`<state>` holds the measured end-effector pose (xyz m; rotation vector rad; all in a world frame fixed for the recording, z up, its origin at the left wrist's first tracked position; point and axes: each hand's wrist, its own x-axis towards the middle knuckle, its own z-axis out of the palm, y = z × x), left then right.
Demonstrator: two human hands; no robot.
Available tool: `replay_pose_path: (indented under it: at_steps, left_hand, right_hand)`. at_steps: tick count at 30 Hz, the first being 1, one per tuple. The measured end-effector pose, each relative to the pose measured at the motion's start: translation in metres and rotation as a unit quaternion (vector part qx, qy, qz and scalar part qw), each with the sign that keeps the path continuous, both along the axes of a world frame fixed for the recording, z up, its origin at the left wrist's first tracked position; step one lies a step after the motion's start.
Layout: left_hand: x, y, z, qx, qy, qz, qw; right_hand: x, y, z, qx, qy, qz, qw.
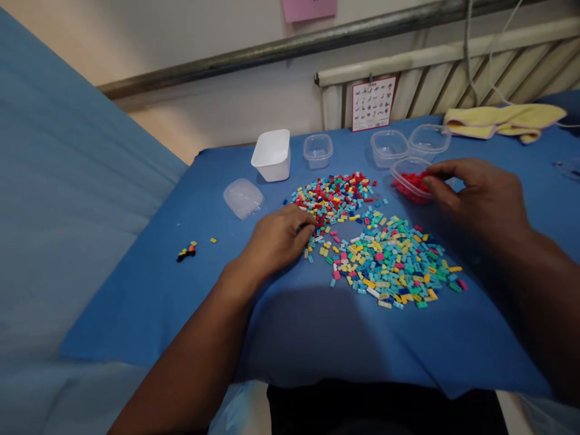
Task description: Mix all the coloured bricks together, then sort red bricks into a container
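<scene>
My left hand [285, 234] rests at the left edge of a mixed pile of small toy building bricks [335, 196], fingers curled and closed among them. What its fingertips grip, if anything, is hidden. My right hand [480, 187] is closed in a pinch at the right rim of a clear plastic tub [399, 175]. Red bricks [412, 186] lie inside this tub. Whether the right fingertips hold a brick or the rim cannot be made out. In front of the tub spreads a second pile of bricks [394, 260], mostly turquoise, yellow and green, with some pink.
Along the back of the blue-covered table [181, 314] stand a white tub [274, 156] and clear tubs [318, 151]. A clear lid [243, 198] lies left of the piles. Several black and coloured bricks [186, 252] sit farther left. A yellow cloth [502, 121] lies back right.
</scene>
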<state>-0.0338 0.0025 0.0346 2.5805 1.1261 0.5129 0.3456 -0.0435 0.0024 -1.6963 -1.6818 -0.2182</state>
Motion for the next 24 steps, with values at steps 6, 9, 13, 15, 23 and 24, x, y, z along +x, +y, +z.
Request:
replay_pose_path:
  at_steps: [6, 9, 13, 15, 23, 24]
  left_hand:
    - [0.009, -0.011, -0.005, 0.04, 0.089, 0.005, 0.995]
    - [0.009, -0.009, -0.007, 0.061, 0.089, 0.008, 0.994]
    - [0.015, -0.009, -0.013, 0.045, 0.08, -0.017, 0.996]
    - [0.021, -0.01, -0.017, 0.04, 0.075, -0.03, 0.996]
    - [0.016, -0.002, -0.02, 0.085, 0.026, -0.005, 0.996]
    - [0.013, 0.0, -0.018, 0.085, 0.04, 0.0, 0.996]
  right_hand:
    - [0.001, 0.002, -0.007, -0.02, -0.038, 0.013, 0.999]
    - [-0.006, -0.003, -0.002, 0.009, -0.039, 0.048, 0.998]
    - [-0.019, -0.008, 0.002, 0.052, -0.025, 0.132, 0.99]
    - [-0.029, -0.01, 0.002, 0.054, -0.019, 0.187, 0.981]
    - [-0.091, -0.019, -0.001, -0.038, -0.053, 0.438, 0.896]
    - [-0.097, -0.02, -0.003, -0.052, -0.065, 0.456, 0.886]
